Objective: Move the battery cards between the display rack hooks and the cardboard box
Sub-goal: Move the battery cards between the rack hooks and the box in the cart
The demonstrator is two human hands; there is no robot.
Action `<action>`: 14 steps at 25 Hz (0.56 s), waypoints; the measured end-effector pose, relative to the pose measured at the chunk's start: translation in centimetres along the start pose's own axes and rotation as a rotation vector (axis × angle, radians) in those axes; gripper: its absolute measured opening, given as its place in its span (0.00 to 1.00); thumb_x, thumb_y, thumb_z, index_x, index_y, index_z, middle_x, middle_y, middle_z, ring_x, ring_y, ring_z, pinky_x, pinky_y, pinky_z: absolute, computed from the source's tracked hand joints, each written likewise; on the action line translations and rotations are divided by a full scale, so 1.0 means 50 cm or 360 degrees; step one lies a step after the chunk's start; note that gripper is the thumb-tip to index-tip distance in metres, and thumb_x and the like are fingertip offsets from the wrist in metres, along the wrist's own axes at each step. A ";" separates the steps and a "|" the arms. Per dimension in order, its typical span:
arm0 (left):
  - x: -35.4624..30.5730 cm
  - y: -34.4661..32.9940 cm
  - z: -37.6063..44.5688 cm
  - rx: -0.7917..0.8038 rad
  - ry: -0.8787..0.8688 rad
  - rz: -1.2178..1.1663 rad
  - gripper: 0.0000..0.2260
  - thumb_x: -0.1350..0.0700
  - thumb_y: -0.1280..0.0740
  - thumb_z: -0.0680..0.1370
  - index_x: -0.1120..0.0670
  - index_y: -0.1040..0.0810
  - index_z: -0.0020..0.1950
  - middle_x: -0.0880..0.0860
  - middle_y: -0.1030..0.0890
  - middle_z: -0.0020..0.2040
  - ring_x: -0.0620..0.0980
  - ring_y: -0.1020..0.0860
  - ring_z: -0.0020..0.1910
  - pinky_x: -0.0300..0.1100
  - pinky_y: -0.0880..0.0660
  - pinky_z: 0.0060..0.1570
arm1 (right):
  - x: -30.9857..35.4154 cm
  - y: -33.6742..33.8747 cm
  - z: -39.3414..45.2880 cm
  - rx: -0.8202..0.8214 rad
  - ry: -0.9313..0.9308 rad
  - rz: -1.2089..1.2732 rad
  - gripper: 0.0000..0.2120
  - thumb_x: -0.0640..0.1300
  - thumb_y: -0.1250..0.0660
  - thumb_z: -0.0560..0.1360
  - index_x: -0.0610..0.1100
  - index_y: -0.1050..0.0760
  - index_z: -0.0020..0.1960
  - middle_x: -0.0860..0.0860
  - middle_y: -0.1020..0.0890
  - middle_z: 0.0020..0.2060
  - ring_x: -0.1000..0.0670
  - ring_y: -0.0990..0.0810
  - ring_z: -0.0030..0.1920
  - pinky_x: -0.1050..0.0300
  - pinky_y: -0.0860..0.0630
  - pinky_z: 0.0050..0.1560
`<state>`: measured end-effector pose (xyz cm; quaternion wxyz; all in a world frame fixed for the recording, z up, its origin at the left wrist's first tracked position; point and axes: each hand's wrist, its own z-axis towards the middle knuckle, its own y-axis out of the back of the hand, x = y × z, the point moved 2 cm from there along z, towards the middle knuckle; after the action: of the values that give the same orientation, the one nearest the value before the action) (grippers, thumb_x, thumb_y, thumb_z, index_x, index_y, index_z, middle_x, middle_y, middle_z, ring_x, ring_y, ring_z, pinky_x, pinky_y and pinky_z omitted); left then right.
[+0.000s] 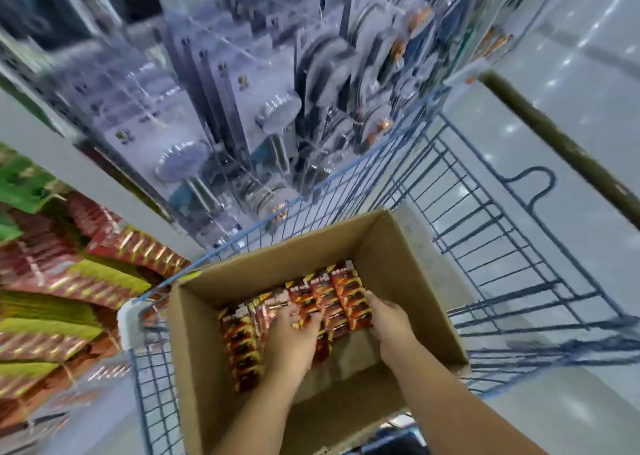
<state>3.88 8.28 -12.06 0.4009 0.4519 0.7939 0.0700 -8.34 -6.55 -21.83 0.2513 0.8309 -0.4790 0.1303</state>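
An open cardboard box (pixel 207 333) sits in a blue wire cart. Red and black battery cards (pixel 332 291) lie in rows on its floor. Both my hands are down inside the box. My left hand (pixel 291 336) lies on the cards at the middle, its fingers curled over the edge of a stack. My right hand (pixel 384 319) holds the right side of the same stack, fingers wrapped around its edge. More red and yellow battery cards (pixel 69 281) hang on the display rack at the left. The picture is blurred by motion.
The blue wire cart (pixel 502 246) surrounds the box, its olive handle bar (pixel 554 146) at the upper right. Clear blister packs with shower heads (pixel 277 115) hang on the rack ahead. A grey tiled floor (pixel 588 56) lies to the right.
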 end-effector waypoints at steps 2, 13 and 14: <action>0.020 -0.064 0.028 0.0049 0.0131 -0.0014 0.23 0.42 0.29 0.80 0.49 0.27 0.72 0.49 0.21 0.67 0.52 0.21 0.63 0.47 0.23 0.60 | 0.008 -0.015 0.007 0.0029 -0.0160 0.0048 0.30 0.64 0.27 0.70 0.41 0.19 0.60 0.44 0.14 0.50 0.40 0.15 0.51 0.40 0.19 0.61; 0.099 -0.289 0.194 0.0126 0.0685 -0.0129 0.16 0.49 0.30 0.81 0.47 0.26 0.68 0.50 0.22 0.63 0.56 0.23 0.64 0.51 0.26 0.65 | 0.027 -0.078 0.089 0.0024 -0.0576 0.0437 0.16 0.47 0.33 0.83 0.37 0.22 0.64 0.38 0.16 0.55 0.40 0.16 0.52 0.46 0.18 0.50; 0.102 -0.301 0.203 0.0097 0.0738 -0.0200 0.12 0.50 0.31 0.82 0.46 0.25 0.65 0.49 0.22 0.59 0.54 0.23 0.60 0.49 0.26 0.61 | 0.027 -0.081 0.099 0.0032 -0.0592 0.0494 0.14 0.47 0.33 0.83 0.37 0.21 0.62 0.39 0.16 0.51 0.41 0.16 0.49 0.47 0.18 0.48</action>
<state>-0.37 0.91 -28.90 0.1977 0.3853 0.8929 0.1228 -4.30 -8.53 -26.57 0.1275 0.7594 -0.6378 0.0167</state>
